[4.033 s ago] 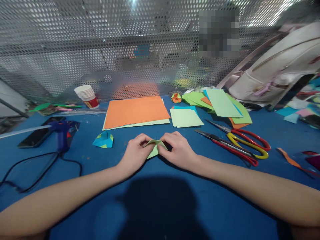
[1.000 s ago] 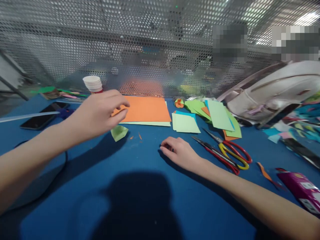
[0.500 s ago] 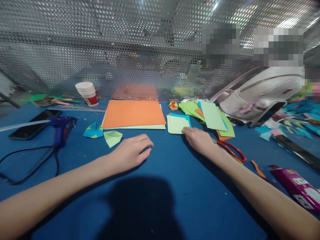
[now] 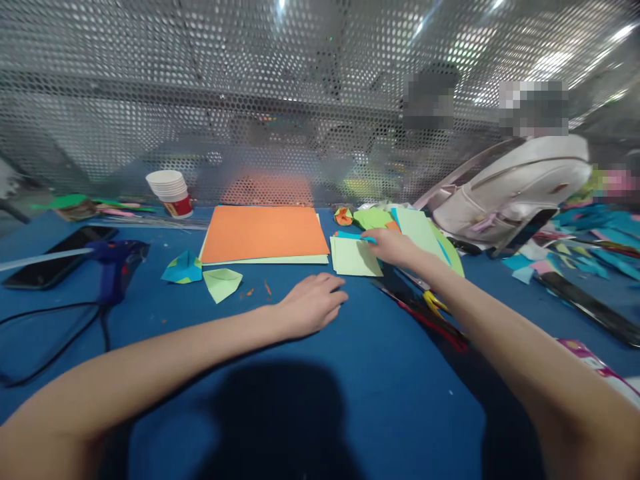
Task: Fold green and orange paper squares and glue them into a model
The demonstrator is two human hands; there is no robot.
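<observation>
The right hand (image 4: 395,247) is pinching blue paper (image 4: 349,235) between nearly closed fingertips, beside pale green squares (image 4: 357,259) lying toward the table's (image 4: 400,407) far edge. The left hand (image 4: 313,307), loosely curled and holding nothing, is resting nearer the front edge. A folded green piece (image 4: 222,283) is lying farther left.

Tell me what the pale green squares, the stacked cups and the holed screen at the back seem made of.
Pale green squares: matte paper or thin card; flat colour, crisp thin edges.
Stacked cups: probably paper, with white rims and a red printed wall; any coating is unclear.
Holed screen: likely metal, grey with a dull sheen and regular punched holes.
</observation>
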